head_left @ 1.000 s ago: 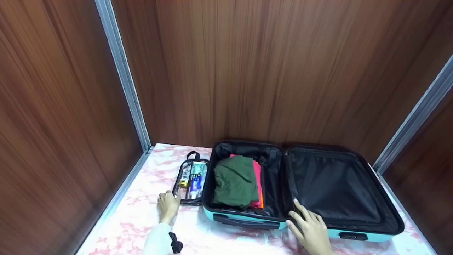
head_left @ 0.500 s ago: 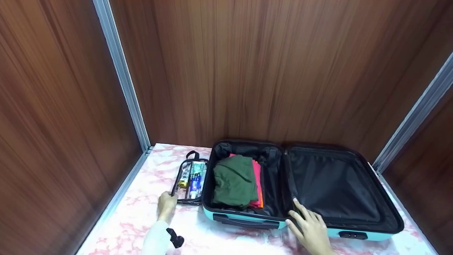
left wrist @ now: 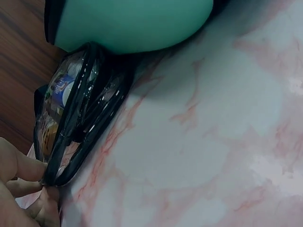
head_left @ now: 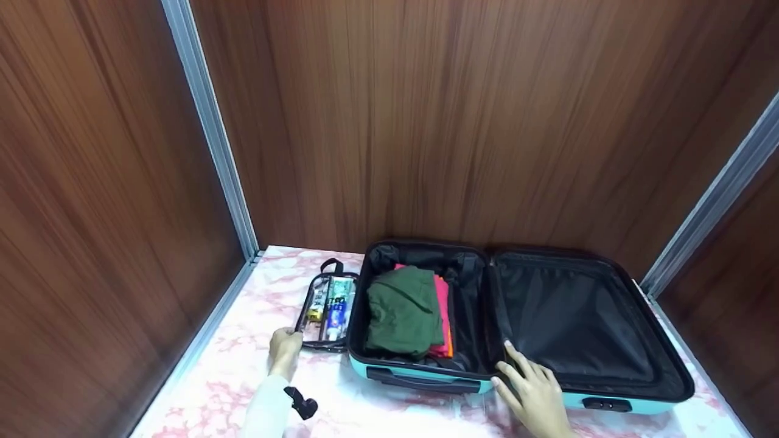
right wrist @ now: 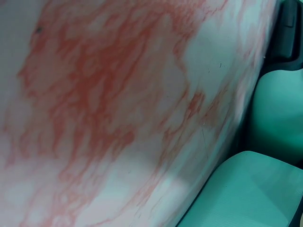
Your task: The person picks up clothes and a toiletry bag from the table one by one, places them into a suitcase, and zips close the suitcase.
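A clear toiletry bag (head_left: 327, 345) with black trim lies on the table, close against the left side of an open mint-green suitcase (head_left: 360, 368). Through its clear top show a blue-and-green tube (head_left: 336, 310) and a smaller item with a yellow end (head_left: 315, 314). My left hand (head_left: 285, 353) pinches the bag's near left corner; in the left wrist view, thumb and fingers (left wrist: 28, 168) meet at that corner. With fingers spread, my right hand (head_left: 535, 392) rests on the suitcase's front edge, near where its halves join. The right wrist view does not clearly show this hand.
Folded dark green clothing (head_left: 405, 313) lies over pink and orange cloth (head_left: 443, 304) in the suitcase's left half. The black-lined right half (head_left: 578, 322) lies flat. A pink-and-white marbled tabletop (head_left: 213, 389) sits between wood-grain panels (head_left: 426, 121).
My left hand has shifted slightly left along the bag's corner, its fingers drawing together there. The right hand, suitcase and clothing have stayed in place.
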Available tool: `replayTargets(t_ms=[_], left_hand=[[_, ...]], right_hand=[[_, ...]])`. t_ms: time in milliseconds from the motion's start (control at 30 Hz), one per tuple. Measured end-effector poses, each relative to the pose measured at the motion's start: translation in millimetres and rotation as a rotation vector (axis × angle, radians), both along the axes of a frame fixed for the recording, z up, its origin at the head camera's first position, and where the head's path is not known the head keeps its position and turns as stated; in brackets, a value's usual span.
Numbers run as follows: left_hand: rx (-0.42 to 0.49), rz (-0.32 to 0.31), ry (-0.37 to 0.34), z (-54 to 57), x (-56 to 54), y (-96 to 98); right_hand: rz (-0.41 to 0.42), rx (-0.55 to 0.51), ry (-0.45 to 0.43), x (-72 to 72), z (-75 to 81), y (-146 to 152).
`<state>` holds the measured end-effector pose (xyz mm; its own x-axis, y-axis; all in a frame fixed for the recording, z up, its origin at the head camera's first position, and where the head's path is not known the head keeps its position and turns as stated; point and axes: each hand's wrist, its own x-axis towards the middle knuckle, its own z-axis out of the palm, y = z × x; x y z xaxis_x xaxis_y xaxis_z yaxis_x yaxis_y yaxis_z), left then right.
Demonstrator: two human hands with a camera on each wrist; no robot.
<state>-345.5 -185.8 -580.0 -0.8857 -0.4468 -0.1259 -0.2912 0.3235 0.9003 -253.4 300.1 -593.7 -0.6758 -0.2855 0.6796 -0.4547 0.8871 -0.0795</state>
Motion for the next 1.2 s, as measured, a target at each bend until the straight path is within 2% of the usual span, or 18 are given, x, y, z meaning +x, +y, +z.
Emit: replayTargets(t_ms=[167,300,400,533,600,900,1100,1200], left_hand=[[0.022,-0.015,-0.024,3.9,0.5,-0.7],[0.073,0.005,-0.03,2.6,-0.9,-1.0],[0.143,0.026,-0.026,-1.4,-4.7,0.5],[0.248,0.009,0.007,-1.7,-6.1,4.6],[0.263,-0.006,0.023,0.4,-3.4,6.4],[0.124,-0.014,-0.054,3.5,6.1,3.8],[0.009,0.027,-0.039,5.0,2.0,4.3],[-0.036,0.022,-0.028,5.7,-1.6,5.2]], right_hand=[[0.0,-0.003,0.002,0.1,0.3,-1],[-0.001,-0.001,0.009,0.2,-1.3,-1],[0.001,-0.001,0.014,0.1,-2.2,0],[0.0,-0.003,0.012,-0.9,-2.1,0],[0.0,-0.003,0.01,-1.5,-2.0,-1],[0.008,-0.004,0.008,-2.0,-3.5,-2],[0.01,-0.005,0.009,-2.4,-3.2,-2],[0.012,-0.007,0.013,-2.4,-2.8,-2]])
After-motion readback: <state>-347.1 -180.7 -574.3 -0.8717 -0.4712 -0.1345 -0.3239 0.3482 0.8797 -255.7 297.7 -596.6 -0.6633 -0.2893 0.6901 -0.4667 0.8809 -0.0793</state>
